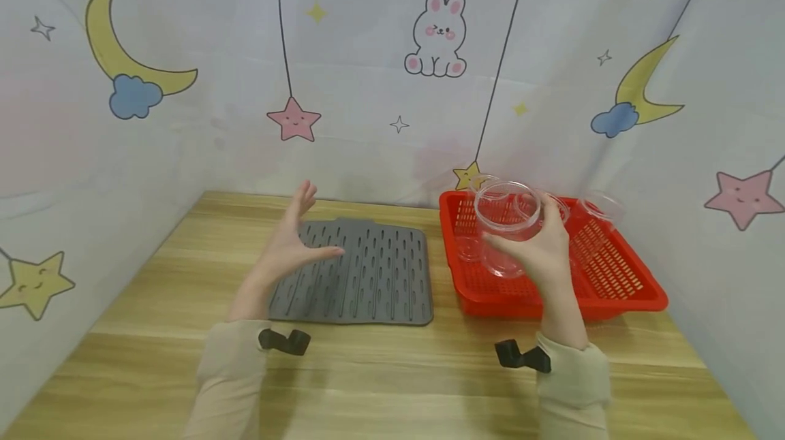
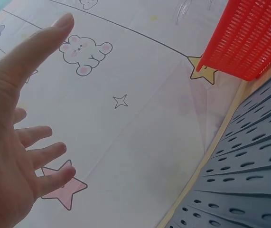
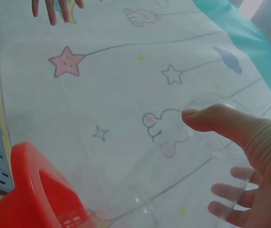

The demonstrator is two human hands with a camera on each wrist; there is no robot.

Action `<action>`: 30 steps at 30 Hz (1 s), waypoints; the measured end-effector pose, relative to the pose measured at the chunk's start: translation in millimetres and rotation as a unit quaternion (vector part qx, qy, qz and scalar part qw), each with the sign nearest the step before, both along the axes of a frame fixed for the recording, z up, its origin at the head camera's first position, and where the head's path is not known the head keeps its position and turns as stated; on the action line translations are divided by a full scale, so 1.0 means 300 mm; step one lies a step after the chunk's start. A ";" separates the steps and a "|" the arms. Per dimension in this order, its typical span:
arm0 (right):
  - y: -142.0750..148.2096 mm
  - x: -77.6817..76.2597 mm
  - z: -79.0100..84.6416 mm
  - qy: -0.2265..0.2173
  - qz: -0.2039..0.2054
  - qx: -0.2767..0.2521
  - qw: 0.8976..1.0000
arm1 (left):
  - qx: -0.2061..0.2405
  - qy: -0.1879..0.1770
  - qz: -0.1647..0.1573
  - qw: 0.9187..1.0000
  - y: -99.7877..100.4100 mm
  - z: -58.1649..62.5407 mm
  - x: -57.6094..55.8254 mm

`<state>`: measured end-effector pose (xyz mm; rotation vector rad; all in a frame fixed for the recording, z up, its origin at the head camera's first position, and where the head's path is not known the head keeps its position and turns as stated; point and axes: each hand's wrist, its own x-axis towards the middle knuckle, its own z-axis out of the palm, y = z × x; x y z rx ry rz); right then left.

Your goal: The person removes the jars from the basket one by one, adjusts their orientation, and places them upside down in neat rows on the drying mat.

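Observation:
My right hand (image 1: 542, 249) grips a clear plastic jar (image 1: 505, 222) over the near left part of the red basket (image 1: 638, 297). In the right wrist view the thumb (image 3: 216, 118) lies along one side of the see-through jar, with the fingers (image 3: 237, 197) behind it. My left hand (image 1: 288, 246) is raised above the left part of the grey slotted mat (image 1: 380, 276), its thumb and fingers spread wide around nothing. The left wrist view shows the same spread left hand (image 2: 12, 147) against the backdrop.
More clear containers (image 1: 601, 207) stand in the basket, some at its back edge. Both mat and basket rest on a wooden table (image 1: 392, 385). A white printed cloth (image 1: 368, 154) hangs behind and along both sides.

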<state>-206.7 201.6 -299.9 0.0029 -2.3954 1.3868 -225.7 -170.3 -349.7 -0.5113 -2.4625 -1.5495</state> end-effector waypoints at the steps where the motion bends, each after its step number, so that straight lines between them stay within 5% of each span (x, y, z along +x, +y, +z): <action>1: -0.016 -0.002 0.005 0.014 -0.002 0.006 1.000 | 0.002 0.000 0.000 1.000 0.003 -0.001 -0.001; 7: -0.117 -0.023 0.024 0.107 0.001 0.068 0.992 | 0.025 -0.003 0.001 1.000 0.015 -0.009 -0.008; 14: -0.234 -0.044 0.021 0.230 -0.001 0.167 0.959 | 0.037 -0.015 -0.008 0.999 0.015 -0.015 -0.010; 24: -0.410 -0.072 -0.024 0.308 0.032 0.304 0.901 | 0.053 -0.008 -0.048 0.997 0.020 -0.032 -0.023; 30: -0.491 -0.072 -0.066 0.315 0.053 0.346 0.882 | 0.072 -0.017 -0.068 0.995 0.023 -0.029 -0.018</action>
